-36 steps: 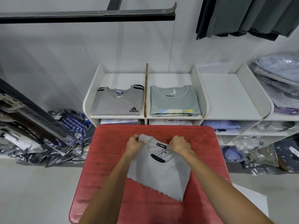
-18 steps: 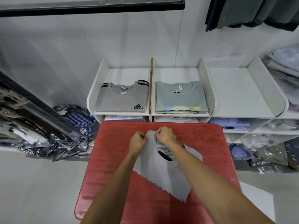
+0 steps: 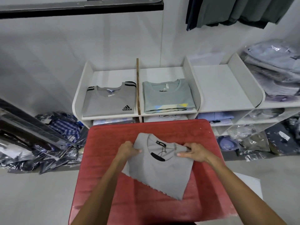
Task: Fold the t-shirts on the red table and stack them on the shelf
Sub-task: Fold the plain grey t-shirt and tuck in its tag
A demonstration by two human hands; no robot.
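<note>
we cannot read the small print on the grey t-shirt (image 3: 159, 169)'s neck label. our left hand (image 3: 128, 151) covers its left shoulder. the hanging dark clothes (image 3: 235, 10) run off the top edge; the bagged shirts (image 3: 276, 70) run off the right.

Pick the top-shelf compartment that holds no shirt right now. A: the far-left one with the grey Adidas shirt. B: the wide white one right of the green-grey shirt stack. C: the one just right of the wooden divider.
B: the wide white compartment shows only its bare white floor, while the grey Adidas shirt fills the far-left bay and the folded green-grey shirt stack lies right of the wooden divider.
</note>
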